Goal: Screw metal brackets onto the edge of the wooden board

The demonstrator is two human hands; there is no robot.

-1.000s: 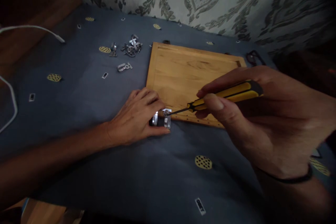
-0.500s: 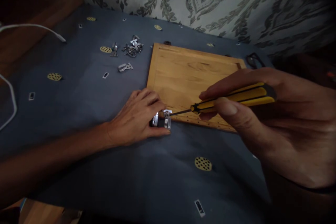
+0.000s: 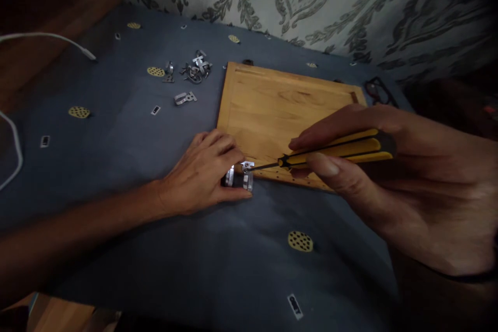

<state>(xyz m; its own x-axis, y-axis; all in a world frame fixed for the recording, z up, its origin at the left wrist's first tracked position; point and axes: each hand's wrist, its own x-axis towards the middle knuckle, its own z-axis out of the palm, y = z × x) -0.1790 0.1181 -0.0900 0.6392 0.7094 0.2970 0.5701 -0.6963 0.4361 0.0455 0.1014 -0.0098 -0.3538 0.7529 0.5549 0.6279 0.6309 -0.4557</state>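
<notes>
My left hand point(image 3: 204, 174) rests on the blue cloth, fingers curled round a small metal bracket point(image 3: 241, 176) that it presses against the near left corner of a wooden board point(image 3: 280, 109). My right hand point(image 3: 392, 176) grips a yellow and black screwdriver point(image 3: 334, 150). The thin shaft points left and its tip touches the top of the bracket.
Several loose metal brackets point(image 3: 192, 70) lie in a pile on the blue patterned cloth point(image 3: 116, 129) left of the board. A white cable point(image 3: 46, 39) runs along the far left. Patterned wallpaper stands behind. Dark spectacles point(image 3: 377, 91) lie past the board's right corner.
My right hand and the screwdriver handle shifted slightly, rotating about the shaft, while the tip stayed on the bracket. My left hand has not moved.
</notes>
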